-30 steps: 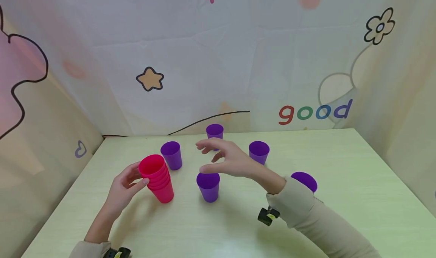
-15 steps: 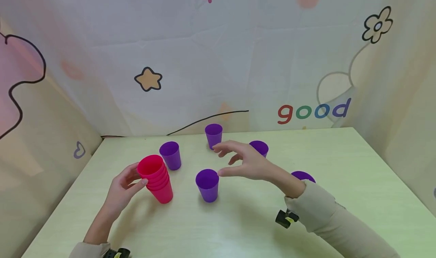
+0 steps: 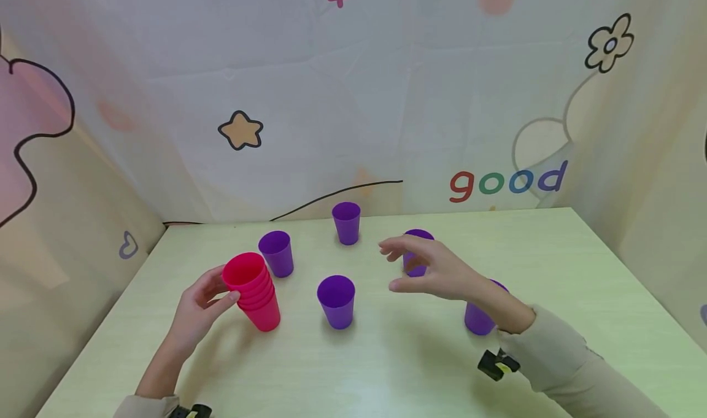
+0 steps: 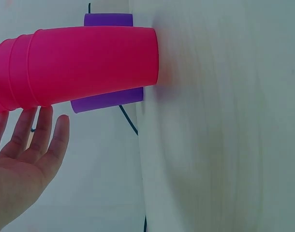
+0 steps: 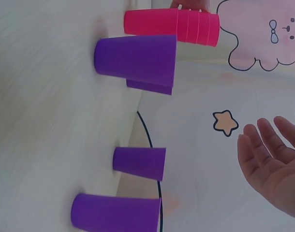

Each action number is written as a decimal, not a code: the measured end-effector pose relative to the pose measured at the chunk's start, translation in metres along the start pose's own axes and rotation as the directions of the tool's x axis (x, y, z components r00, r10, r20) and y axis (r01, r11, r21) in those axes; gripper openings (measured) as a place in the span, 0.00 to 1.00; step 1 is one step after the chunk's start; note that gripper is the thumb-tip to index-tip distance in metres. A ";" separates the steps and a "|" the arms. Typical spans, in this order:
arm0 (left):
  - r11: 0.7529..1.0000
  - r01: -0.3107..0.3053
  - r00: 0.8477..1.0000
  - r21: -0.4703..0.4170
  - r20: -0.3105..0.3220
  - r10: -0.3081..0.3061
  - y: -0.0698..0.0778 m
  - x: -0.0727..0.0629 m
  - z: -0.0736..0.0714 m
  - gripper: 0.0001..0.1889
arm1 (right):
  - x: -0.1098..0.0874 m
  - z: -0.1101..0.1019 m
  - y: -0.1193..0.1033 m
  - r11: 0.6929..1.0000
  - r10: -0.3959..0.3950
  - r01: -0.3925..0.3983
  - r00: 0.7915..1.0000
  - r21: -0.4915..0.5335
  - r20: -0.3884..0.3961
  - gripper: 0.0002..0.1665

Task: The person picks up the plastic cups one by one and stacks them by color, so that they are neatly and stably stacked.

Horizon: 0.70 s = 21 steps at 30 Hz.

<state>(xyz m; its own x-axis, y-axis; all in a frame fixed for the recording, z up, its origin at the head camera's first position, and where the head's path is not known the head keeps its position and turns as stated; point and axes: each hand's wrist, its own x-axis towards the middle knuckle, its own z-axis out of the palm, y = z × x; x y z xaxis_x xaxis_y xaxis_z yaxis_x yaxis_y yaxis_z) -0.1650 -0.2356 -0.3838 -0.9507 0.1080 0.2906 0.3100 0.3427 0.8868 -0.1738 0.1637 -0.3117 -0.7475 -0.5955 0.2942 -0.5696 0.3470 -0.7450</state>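
My left hand (image 3: pixel 197 307) holds a stack of pink cups (image 3: pixel 264 312) near its upper rims, thumb on the near side. The stack stands upright on the table; in the left wrist view the fingertips touch the stack (image 4: pixel 89 60) from one side. In the air right of the middle purple cup (image 3: pixel 337 304), my right hand (image 3: pixel 433 269) holds nothing, its fingers loosely bent and the thumb apart. It partly covers a purple cup (image 3: pixel 413 264) behind it. The right wrist view shows this hand (image 5: pixel 275 166) apart from the cups.
One purple cup (image 3: pixel 278 257) stands just behind the pink stack, another (image 3: pixel 347 224) at the back. A further purple cup (image 3: pixel 478 321) is partly hidden by my right forearm. Behind the pale table (image 3: pixel 309 375) hangs a printed curtain (image 3: pixel 353 99).
My right hand has moved right and slightly down, away from above the middle purple cup, uncovering it and the back cup. The left hand and pink stack have stayed put.
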 end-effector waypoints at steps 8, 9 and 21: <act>1.000 0.021 1.000 0.003 -0.004 -0.021 0.004 0.000 0.001 0.25 | -0.024 -0.013 0.013 0.999 -0.015 0.015 1.000 -0.030 0.001 0.30; 1.000 0.022 1.000 0.002 -0.005 -0.022 0.004 0.000 0.001 0.25 | -0.027 -0.015 0.014 0.999 -0.017 0.017 1.000 -0.034 -0.001 0.30; 1.000 0.011 1.000 0.000 -0.004 -0.011 0.003 0.000 0.001 0.25 | -0.069 -0.040 0.031 0.995 -0.077 0.073 0.995 -0.070 -0.065 0.34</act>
<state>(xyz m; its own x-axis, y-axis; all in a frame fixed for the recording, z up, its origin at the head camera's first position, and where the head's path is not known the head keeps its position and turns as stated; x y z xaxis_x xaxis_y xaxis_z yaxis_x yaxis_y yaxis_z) -0.1641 -0.2332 -0.3816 -0.9542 0.1006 0.2818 0.2991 0.3441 0.8900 -0.1537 0.2444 -0.3312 -0.7219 -0.5724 0.3888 -0.6448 0.3524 -0.6782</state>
